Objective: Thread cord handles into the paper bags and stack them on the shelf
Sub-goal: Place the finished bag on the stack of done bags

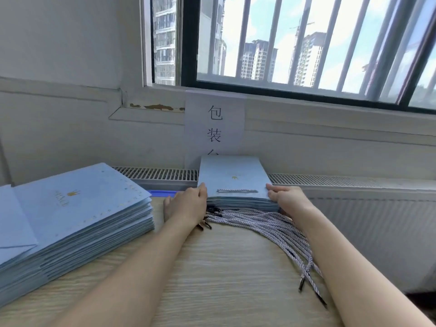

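Note:
A stack of flat light-blue paper bags (233, 178) lies at the table's far edge, on the radiator ledge under the window. Its top bag shows a grey cord handle (237, 191) threaded across its near end. My left hand (186, 204) touches the stack's left near corner. My right hand (286, 197) holds the right near corner, thumb on top. A bundle of loose grey twisted cords (266, 226) with dark metal tips lies on the wooden table (224, 274), fanning out from under the stack towards the right edge. A taller pile of blue bags (77, 208) stands at the left.
A white radiator (377, 223) runs along the wall right of the table. A paper sign (214, 123) with printed characters hangs below the barred window. A blue strip (162, 193) shows behind the table edge.

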{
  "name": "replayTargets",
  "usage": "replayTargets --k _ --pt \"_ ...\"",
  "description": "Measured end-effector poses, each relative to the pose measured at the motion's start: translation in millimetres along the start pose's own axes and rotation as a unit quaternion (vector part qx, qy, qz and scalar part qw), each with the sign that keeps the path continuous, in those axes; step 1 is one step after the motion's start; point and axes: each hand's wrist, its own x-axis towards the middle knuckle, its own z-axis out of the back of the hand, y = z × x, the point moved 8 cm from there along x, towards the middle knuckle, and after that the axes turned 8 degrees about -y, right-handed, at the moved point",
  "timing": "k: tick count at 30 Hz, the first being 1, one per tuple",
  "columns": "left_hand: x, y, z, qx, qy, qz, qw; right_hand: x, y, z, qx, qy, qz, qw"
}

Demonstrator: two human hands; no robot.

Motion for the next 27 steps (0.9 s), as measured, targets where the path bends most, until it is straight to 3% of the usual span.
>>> replayTargets --k 8,11,14,17,21,23,25,27 --pt "-5.3 -1.6 8.4 -0.128 0.002 -0.018 0.992 -6.6 19.0 7.4 -0.095 -0.052 0.111 0.988" --pt "-8.3 -0.6 24.7 -0.159 -0.053 -0.013 0.986 -13.1 30.9 11.3 -0.120 -0.076 0.151 0.978" --pt "-18.6 -12.2 59.0 -0.116 -0.153 -0.050 0.980 -28.0 58.7 23.4 -0.126 -0.126 0.200 0.964" --pt "-35.2 -26.4 76.7 -0.113 -0.158 -0.127 0.973 -63.1 100.2 27.3 -0.097 -0.164 0.288 0.938" --pt "-60.2 -22.7 76.2 -0.008 -0.109 -0.193 0.975 -110.5 100.8 -41.2 -0.161 -0.002 0.332 0.929" --pt "-70.1 -10.8 72.7 0.028 -0.094 -0.190 0.977 -126.6 78.0 -80.1 -0.257 0.067 0.351 0.898" --pt "-76.1 -0.4 66.5 0.033 -0.060 -0.181 0.981 -132.4 63.0 -98.7 -0.330 0.092 0.373 0.862" --pt "-80.5 1.7 61.2 0.036 -0.020 -0.177 0.983 -130.0 56.8 -101.8 -0.337 0.098 0.377 0.857"
